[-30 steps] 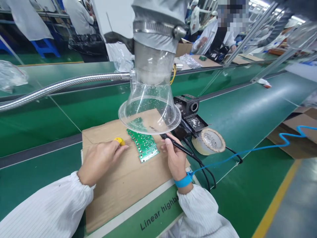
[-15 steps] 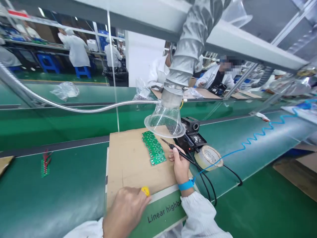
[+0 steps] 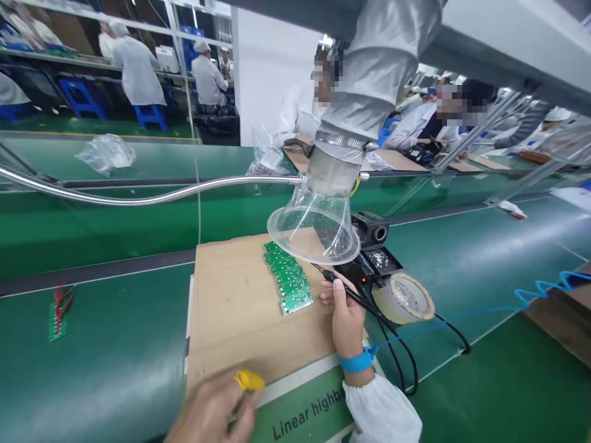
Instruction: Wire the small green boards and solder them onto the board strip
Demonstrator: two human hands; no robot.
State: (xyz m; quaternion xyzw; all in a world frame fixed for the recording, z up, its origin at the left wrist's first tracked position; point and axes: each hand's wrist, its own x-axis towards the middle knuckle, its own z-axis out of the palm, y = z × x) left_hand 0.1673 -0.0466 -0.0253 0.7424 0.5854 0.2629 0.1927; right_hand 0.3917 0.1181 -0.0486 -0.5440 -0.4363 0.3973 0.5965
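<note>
Drawing back toward the person since a second ago, the left hand point(image 3: 215, 406) is now hanging at the near edge of the brown cardboard point(image 3: 231, 326). Its fingers are curling, with a yellow piece point(image 3: 249, 379) showing at their tips; blur is hiding whether they are gripping it. The right hand point(image 3: 347, 320) is clasping a black soldering iron point(image 3: 329, 277), pointing it forward and leftward. Just left of that hand, a green circuit board point(image 3: 290, 280) is resting on the cardboard. A clear funnel point(image 3: 314, 234) is hanging ahead, a tape roll point(image 3: 388, 304) is sitting rightward, and people in white point(image 3: 138, 71) are sitting far beyond.
</note>
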